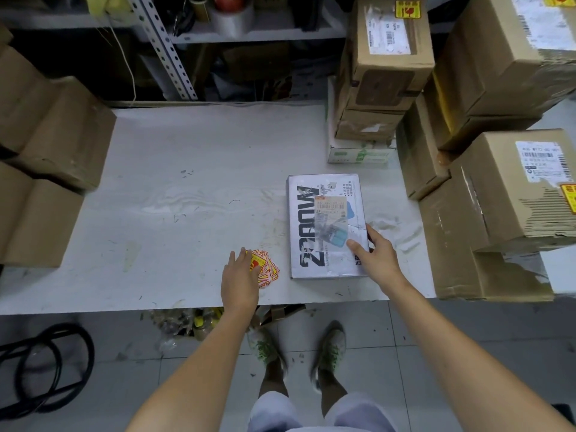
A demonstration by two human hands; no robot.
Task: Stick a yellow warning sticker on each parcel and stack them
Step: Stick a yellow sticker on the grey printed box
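1. We have the flat white cardboard parcel (307,232) with black lettering lying on the pale grey table (187,198), right of centre. Its long axis runs away from us.
2. Our right hand (380,255) grips the parcel's right edge near the close corner, with the thumb on the top face and the fingers down the side.
3. The loose pile of yellow-and-red warning stickers (268,269) sits just left of the parcel's near end, not touching it.
4. Our left hand (240,277) rests on the pile's left part with fingers straight and flat. We see no pinch.
5. Key relation: the stickers are under the left fingertips, and the parcel's top face lies to their right across a narrow gap. The left hand is nearer for the pick, while the right steadies the parcel.
6. Our read: this parcel has no yellow sticker yet, so lifting 1 sticker comes next. The stickers overlap, so 2 may lift together.
7. The stacked brown cardboard boxes (505,194) at the right, some already stickered, look like the stacking spot.
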